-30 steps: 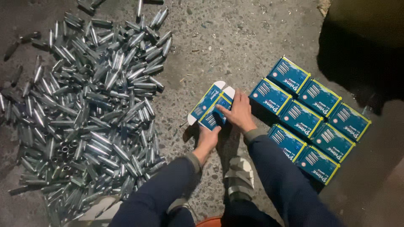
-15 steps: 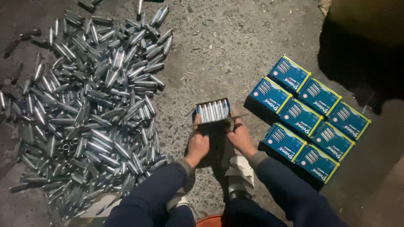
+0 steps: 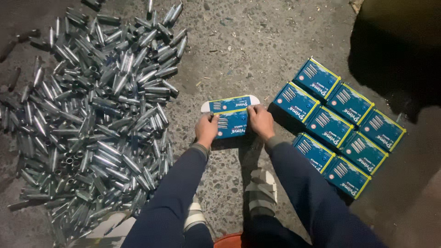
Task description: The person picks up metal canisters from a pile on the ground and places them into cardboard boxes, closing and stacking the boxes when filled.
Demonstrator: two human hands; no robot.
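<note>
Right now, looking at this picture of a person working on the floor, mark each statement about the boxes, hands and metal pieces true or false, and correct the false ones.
1. Both hands, left hand and right hand, rest on the blue box. True.
2. The pile of metal tubes lies to the person's right. False: it lies to the left.
3. The closed blue boxes stand stacked in a tall tower. False: they lie flat on the concrete floor in rows.
4. The box under the hands has a white flap showing at its far edge. True.
5. The person wears short sleeves. False: dark long sleeves cover both arms.
</note>
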